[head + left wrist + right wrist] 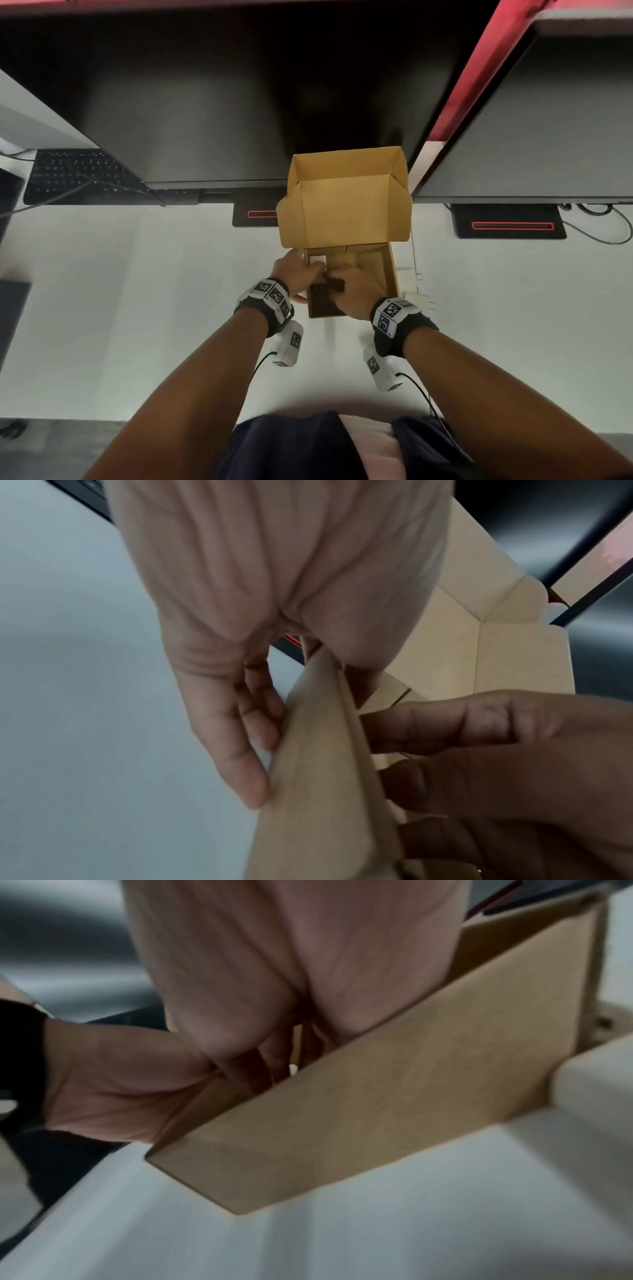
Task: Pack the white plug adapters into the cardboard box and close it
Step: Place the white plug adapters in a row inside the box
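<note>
We see the cardboard box (352, 253) standing on the white desk (137, 291) with its lid flap (346, 202) upright at the far end and its long axis running away from us; our left hand (296, 270) pinches the left wall, fingers outside and thumb over the rim, beside a white plug adapter (318, 259) lying in the far-left corner. Our right hand (356, 287) reaches inside, fingers curled, though we cannot tell around what, and two more adapters (411, 284) lie just right of the box
</note>
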A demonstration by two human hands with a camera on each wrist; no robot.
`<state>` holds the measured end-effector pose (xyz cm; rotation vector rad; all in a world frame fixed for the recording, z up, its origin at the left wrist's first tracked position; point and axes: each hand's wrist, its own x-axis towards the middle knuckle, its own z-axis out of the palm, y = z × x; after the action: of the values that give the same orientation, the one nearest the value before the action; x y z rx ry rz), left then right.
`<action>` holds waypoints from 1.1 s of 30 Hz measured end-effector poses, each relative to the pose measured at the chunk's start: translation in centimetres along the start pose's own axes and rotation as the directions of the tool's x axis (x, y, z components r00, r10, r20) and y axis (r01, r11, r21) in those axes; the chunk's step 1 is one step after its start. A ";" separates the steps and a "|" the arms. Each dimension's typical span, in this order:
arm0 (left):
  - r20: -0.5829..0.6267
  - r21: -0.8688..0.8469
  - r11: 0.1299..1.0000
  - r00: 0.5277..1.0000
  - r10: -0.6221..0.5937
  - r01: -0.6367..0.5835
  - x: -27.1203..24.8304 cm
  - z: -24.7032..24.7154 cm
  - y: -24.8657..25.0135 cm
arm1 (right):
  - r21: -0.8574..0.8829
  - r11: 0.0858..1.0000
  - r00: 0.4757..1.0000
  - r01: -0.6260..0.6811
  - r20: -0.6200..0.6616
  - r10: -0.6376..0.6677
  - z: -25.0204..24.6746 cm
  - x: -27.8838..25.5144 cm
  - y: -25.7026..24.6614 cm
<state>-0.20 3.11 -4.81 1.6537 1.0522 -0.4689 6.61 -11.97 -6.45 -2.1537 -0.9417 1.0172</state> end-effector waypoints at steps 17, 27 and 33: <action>-0.193 0.070 0.997 0.981 -0.020 0.034 1.0 -2.4 -1.2 | 0.310 0.947 0.943 -0.086 -0.281 0.178 -8.2 -4.2 3.2; -0.190 0.047 0.997 0.980 -0.050 0.060 0.8 -2.5 -1.3 | -0.216 0.952 0.966 -0.216 -0.190 0.176 -6.9 -6.0 8.7; -0.176 0.071 0.996 0.984 -0.038 0.051 0.6 -2.7 -1.2 | -0.190 0.943 0.926 -0.272 -0.320 0.203 -6.1 -4.9 8.2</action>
<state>-1.42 5.83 -5.01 1.7656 1.2157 -0.4025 12.23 -21.83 -7.06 -2.5781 -0.6922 0.6857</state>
